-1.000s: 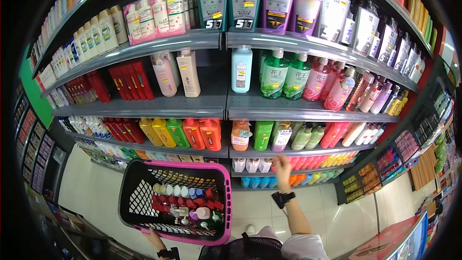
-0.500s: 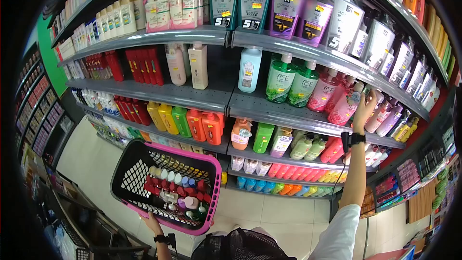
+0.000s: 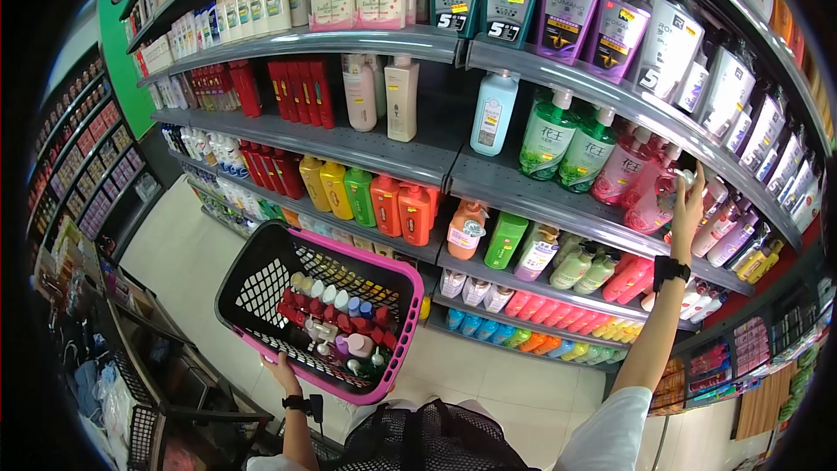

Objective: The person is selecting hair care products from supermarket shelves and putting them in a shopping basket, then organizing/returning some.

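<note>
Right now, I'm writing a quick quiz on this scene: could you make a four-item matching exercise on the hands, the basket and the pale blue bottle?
1. left hand
2. right hand
3. basket
4. pale blue bottle

A. black, pink rim
B. just left of green pump bottles
C. at the basket's edge
D. up at the shelved bottles

Pairs: 1-C, 2-D, 3-A, 4-B

The basket (image 3: 407, 327) is left of centre in the lower frame, below the shelves (image 3: 558, 212), bottles (image 3: 342, 318) in its middle and right parts. The left hand (image 3: 281, 373) is at its lower-left rim; the right hand (image 3: 687, 205) is at a pump bottle (image 3: 652, 202) on the middle shelf, right of centre. The bag (image 3: 425, 443) lies bottom centre.
</note>
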Available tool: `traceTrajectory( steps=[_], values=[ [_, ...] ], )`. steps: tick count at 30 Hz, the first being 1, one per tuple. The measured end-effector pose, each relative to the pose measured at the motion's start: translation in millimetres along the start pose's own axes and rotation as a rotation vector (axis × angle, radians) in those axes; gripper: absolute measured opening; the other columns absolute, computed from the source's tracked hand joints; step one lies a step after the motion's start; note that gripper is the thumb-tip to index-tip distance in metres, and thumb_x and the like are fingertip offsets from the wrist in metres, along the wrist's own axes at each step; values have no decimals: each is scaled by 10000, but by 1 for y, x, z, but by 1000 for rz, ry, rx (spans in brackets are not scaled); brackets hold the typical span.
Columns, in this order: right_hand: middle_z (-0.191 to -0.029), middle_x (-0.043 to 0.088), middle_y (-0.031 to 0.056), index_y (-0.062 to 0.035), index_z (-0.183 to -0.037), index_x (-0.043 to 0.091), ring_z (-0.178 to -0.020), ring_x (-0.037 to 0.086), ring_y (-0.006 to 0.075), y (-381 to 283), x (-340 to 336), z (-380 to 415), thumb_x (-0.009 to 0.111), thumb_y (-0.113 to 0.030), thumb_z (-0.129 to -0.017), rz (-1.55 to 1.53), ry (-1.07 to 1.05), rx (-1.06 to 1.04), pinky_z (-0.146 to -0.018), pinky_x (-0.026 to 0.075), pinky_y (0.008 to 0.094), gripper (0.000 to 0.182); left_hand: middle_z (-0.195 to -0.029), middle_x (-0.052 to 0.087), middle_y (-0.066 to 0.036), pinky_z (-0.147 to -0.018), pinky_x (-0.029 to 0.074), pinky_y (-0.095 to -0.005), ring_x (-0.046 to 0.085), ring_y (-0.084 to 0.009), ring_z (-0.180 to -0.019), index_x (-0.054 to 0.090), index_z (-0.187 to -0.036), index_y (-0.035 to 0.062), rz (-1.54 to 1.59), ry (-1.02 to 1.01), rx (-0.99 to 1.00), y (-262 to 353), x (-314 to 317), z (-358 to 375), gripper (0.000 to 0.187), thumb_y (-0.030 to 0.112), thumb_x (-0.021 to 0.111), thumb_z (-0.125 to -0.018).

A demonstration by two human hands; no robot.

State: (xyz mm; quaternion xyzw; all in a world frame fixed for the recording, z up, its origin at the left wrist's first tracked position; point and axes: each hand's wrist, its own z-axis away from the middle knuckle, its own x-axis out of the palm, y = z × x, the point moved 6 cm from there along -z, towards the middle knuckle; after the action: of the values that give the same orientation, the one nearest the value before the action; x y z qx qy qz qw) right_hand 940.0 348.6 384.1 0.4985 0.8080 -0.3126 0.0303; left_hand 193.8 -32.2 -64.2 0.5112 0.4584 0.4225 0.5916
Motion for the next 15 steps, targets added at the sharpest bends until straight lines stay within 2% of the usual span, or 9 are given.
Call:
traceTrajectory(
  steps=[1,2,5,6,8,11,12,14,15],
  values=[
    [-1174,590,176,-125,-1357,459,-1045,571,322,-10,-4,6,530,-342,-944,57,-28,-24,-892,439,397,471,-1353,396,-209,-997,369,-364,471,-296,-1121,203,-1443,-44,-5,18,41,-6,-1,-5,786,151,601,-795],
    [-1174,590,176,-125,-1357,459,-1045,571,322,-15,-8,14,530,-342,-944,53,-25,-25,-892,439,397,471,-1353,396,-209,-997,369,-364,471,-296,-1121,203,-1443,-44,-3,20,44,-14,-3,-7,786,151,601,-795],
    [-1024,600,107,-60,-1136,584,-931,560,328,-49,-7,42,628,-264,-878,315,21,-326,-787,458,423,332,-1327,407,-194,-1004,362,-360,469,-290,-1130,218,-1430,-36,176,7,64,-17,3,-12,750,92,595,-795],
    [-998,590,121,-46,-1131,580,-917,553,330,-60,-3,56,670,-205,-843,326,33,-389,-779,453,426,340,-1327,407,-194,-1004,362,-360,469,-290,-1130,218,-1430,-36,174,12,59,-18,1,-13,750,92,595,-795],
    [-1006,593,130,-31,-1109,582,-913,553,331,-75,4,86,703,-138,-807,273,52,-532,-778,455,424,343,-1346,403,-196,-1015,340,-348,446,-279,-1160,201,-1442,-15,114,-2,56,-26,1,-15,775,180,609,-812],
    [-1041,613,171,-1,-1108,575,-941,572,349,-87,-1,114,708,-70,-800,113,137,-507,-826,458,414,342,-1253,462,-192,-963,387,-346,495,-275,-1067,201,-1438,-7,128,-17,40,-37,2,-22,762,132,608,-809],
    [-1048,623,178,9,-1113,575,-959,581,341,-90,-8,119,696,-57,-814,67,126,-428,-868,451,400,330,-1217,488,-183,-941,401,-342,510,-267,-1030,204,-1438,6,144,-29,40,-38,2,-23,762,135,608,-805],
    [-1039,619,151,19,-1106,564,-951,582,283,-110,-18,126,655,-33,-837,-49,153,-384,-883,437,372,288,-1130,535,-158,-873,435,-334,534,-242,-939,227,-1427,43,62,32,38,-15,1,-11,751,126,602,-782],
    [-1024,605,132,25,-1093,555,-943,567,248,-120,-20,126,627,-39,-854,-188,119,-264,-883,428,359,258,-1126,537,-160,-868,438,-335,538,-242,-931,226,-1427,41,82,39,61,-19,1,-12,752,126,603,-782]
  ],
)
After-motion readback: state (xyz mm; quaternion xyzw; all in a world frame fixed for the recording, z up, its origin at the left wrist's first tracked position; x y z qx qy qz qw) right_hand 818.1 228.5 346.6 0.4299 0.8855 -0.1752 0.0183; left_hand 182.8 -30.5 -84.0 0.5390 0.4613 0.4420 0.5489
